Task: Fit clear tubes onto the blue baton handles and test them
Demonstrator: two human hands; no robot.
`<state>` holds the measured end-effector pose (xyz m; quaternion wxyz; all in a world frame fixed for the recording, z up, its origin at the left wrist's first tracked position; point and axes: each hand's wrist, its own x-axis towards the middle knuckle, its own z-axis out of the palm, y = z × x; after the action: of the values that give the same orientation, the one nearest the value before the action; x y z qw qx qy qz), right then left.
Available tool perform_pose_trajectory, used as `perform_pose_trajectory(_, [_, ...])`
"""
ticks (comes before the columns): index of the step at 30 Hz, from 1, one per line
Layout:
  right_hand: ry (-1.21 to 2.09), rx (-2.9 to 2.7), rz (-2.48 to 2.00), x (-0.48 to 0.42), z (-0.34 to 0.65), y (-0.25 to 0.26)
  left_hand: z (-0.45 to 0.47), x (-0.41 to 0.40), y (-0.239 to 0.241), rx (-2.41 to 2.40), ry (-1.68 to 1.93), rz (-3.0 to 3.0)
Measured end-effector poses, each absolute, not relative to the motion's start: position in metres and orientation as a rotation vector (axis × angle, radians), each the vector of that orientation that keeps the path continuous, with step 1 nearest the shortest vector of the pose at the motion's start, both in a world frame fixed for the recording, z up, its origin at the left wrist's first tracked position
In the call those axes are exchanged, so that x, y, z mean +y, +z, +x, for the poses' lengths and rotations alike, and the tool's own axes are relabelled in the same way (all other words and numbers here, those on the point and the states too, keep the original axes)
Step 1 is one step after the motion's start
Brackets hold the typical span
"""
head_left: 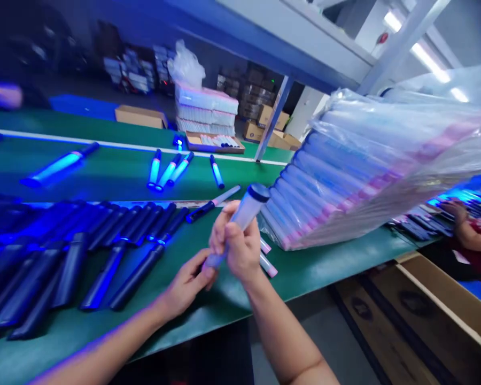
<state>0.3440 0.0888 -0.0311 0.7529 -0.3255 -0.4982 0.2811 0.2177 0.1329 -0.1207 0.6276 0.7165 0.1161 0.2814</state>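
My right hand (237,245) is wrapped round a translucent tube with a dark cap (249,207), holding it tilted up to the right above the green table (312,270). My left hand (187,286) pinches the tube's lower end with its fingertips. Just left of the hands lies a row of several dark blue sticks (116,246). To the right a big plastic-wrapped stack of tubes with pink ends (356,176) leans on the table. Two loose pink-ended tubes (268,262) lie under my right hand.
Several glowing blue sticks (168,170) lie on the green conveyor belt (116,171) beyond. Cardboard boxes (141,115) and wrapped stacks (206,109) stand at the back. Another person's hand and red sleeve (471,235) work at the right. An open carton (436,310) sits below the table edge.
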Motion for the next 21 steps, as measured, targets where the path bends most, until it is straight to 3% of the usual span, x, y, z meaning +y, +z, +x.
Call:
perform_pose_trajectory(6, [0.076, -1.451, -1.989, 0.062, 0.428, -0.092, 0.292, 0.235, -0.045, 0.771, 0.565, 2.239])
perform_pose_trajectory(9, [0.005, -1.566, -2.456, 0.042, 0.447, -0.116, 0.321, 0.285, -0.029, 0.907, 0.592, 2.427])
perform_pose_trajectory(17, [-0.071, -1.649, -2.490, 0.036, 0.440, -0.131, 0.326, 0.265, -0.100, 0.930, 0.294, 2.848])
perform_pose_trajectory(21, [-0.141, -1.630, -2.525, 0.036, 0.440, -0.138, 0.354, 0.283, -0.085, 0.902, 0.345, 2.902])
